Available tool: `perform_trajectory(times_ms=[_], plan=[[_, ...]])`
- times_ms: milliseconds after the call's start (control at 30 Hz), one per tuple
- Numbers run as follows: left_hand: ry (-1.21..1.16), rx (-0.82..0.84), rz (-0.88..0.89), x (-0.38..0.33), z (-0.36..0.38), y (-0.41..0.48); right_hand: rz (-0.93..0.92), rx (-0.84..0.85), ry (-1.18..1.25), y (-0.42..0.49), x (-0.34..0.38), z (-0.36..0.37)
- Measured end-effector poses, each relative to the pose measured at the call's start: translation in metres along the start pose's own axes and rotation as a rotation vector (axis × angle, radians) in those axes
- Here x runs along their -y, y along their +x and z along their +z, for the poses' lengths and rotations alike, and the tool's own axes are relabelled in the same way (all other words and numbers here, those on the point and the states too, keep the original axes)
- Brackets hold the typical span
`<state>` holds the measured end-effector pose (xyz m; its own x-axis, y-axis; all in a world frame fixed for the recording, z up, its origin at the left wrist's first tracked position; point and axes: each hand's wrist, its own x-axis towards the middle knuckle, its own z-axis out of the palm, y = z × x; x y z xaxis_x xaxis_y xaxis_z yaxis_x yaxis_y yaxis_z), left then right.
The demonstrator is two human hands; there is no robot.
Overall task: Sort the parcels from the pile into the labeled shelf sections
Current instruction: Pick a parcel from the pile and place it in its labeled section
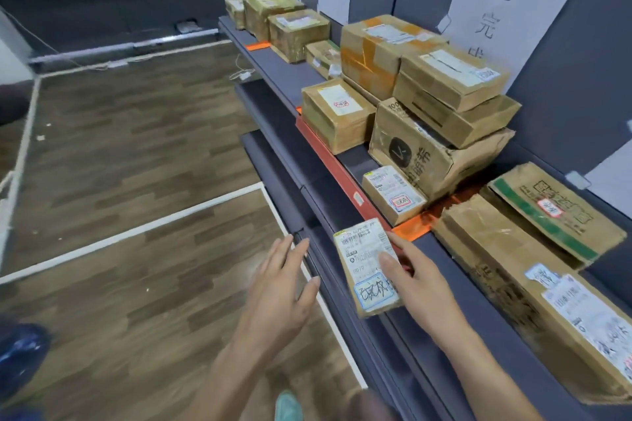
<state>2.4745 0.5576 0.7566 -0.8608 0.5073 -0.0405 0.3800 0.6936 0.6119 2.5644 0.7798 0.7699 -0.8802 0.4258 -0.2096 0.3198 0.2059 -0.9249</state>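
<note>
right hand point(413, 280): grip holding the small parcel point(367, 267), thumb across its white label, fingers along the far side.
left hand point(284, 287): grip wide, fingers straight, holding nothing, above the wood floor point(136, 147) just beside the shelf edge.
small parcel: at the front edge of the grey shelf point(441, 261), label up, near the orange divider strip point(412, 229).
neighbours: a small labelled box point(393, 193) beyond the strip; a long carton point(533, 290) to the right, apart from the parcel.
back wall: handwritten paper sign point(496, 10).
</note>
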Motion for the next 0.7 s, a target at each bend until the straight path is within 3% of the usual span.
perform_trajectory(times_ms=[700], plan=[[0.022,0.179,0.232,-0.012,-0.019,0.224,0.079,-0.135,0.072,0.195,0.022,-0.002]])
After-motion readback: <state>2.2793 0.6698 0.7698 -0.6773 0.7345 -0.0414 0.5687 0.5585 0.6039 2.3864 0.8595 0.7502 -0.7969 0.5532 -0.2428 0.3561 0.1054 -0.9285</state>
